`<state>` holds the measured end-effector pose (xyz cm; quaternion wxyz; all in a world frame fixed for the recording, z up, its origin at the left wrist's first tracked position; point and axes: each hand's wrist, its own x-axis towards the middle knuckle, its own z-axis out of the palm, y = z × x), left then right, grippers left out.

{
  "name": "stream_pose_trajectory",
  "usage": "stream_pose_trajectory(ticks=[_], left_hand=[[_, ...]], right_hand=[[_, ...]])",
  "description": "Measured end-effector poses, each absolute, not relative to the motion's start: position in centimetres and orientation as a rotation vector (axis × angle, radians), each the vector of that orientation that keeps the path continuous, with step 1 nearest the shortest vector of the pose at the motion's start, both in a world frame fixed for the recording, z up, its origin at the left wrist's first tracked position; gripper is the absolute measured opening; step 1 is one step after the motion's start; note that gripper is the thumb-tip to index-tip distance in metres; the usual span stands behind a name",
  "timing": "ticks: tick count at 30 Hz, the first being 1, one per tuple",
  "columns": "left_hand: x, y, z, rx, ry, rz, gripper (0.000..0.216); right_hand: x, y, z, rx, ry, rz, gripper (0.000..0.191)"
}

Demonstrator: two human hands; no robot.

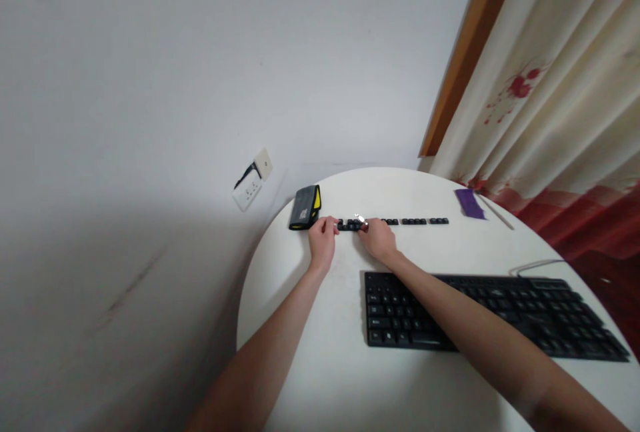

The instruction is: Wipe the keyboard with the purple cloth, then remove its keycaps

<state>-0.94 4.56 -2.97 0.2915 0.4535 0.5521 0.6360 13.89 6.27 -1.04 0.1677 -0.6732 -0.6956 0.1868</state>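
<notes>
Where the fingers point(330, 222) nearly meet, black keycaps point(349, 226) lie between them.

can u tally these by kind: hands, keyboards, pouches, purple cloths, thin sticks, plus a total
Hands: 2 (left hand, right hand)
Black keyboard: 1
Dark pouch: 1
Purple cloth: 1
Thin stick: 1
Total: 6
</notes>
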Motion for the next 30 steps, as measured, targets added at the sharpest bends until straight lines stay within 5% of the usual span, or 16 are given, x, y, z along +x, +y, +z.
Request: stream_pose_trajectory(ticks=[14, 23, 30], left_hand=[[-1.1, 4.6, -3.2, 1.234, 1.452, 1.698, 0.024], [-0.9, 3.9, -2.0, 1.237, 1.447, 1.730, 0.022], [0.4, 2.8, -1.1, 1.296, 1.441, 1.668, 0.023]], right_hand=[[14.7, 5.8, 0.4, -1.855, -1.909, 0.555, 0.017], [21.8, 2.5, 5.1, -1.358, -1.576, 0.718, 0.054], [26.4, -2.9, 4.1, -1.353, -1.441, 0.749, 0.060]])
